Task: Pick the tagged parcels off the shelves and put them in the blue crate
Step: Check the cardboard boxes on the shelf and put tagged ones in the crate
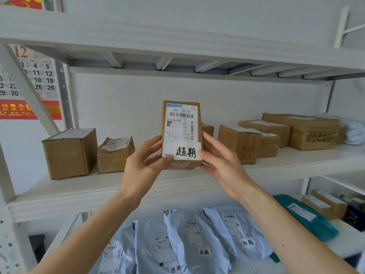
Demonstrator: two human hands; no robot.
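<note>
A small brown cardboard parcel [181, 133] stands upright in front of the middle shelf, its shipping label and a white handwritten tag facing me. My left hand [141, 166] grips its lower left edge, thumb on the label. My right hand [221, 163] grips its lower right edge. On the shelf below lie several grey mailer bags [197, 240], three of them showing the same handwritten tag. No blue crate is in view.
The white middle shelf [110, 191] carries brown boxes at left [70, 153], [115, 155] and a stacked row at right [280, 133]. A teal bag [308, 218] and small boxes lie lower right. A slanted shelf brace [29, 89] and a wall calendar stand at left.
</note>
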